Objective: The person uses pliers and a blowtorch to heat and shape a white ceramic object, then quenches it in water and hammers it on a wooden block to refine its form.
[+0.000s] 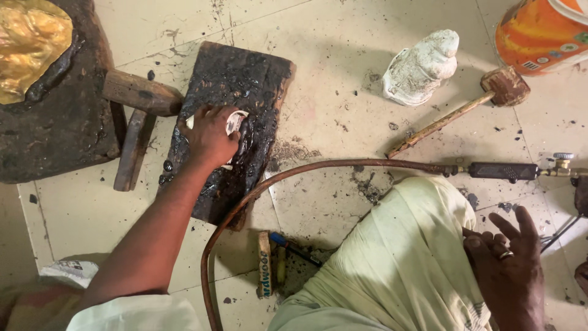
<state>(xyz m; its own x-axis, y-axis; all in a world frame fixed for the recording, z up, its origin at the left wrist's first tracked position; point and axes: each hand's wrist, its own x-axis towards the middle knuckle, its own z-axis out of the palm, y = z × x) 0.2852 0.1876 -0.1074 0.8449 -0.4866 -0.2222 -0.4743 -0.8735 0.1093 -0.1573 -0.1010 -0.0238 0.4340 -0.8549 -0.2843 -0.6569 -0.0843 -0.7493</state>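
Head view: seated on the tiled floor (pixel 343 110), a person presses the left hand (pixel 210 136), fingers closed on a small white disc (pixel 235 122), into a black pitch-coated board (pixel 231 122). The right hand (pixel 509 273) rests open on a knee, holding nothing. An orange printed can (pixel 539 34) stands at the floor's top right corner, near a wooden mallet (pixel 465 109).

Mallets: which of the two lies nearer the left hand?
The dark mallet lies just beside the left hand on the pitch board; the lighter mallet lies by the white figure.
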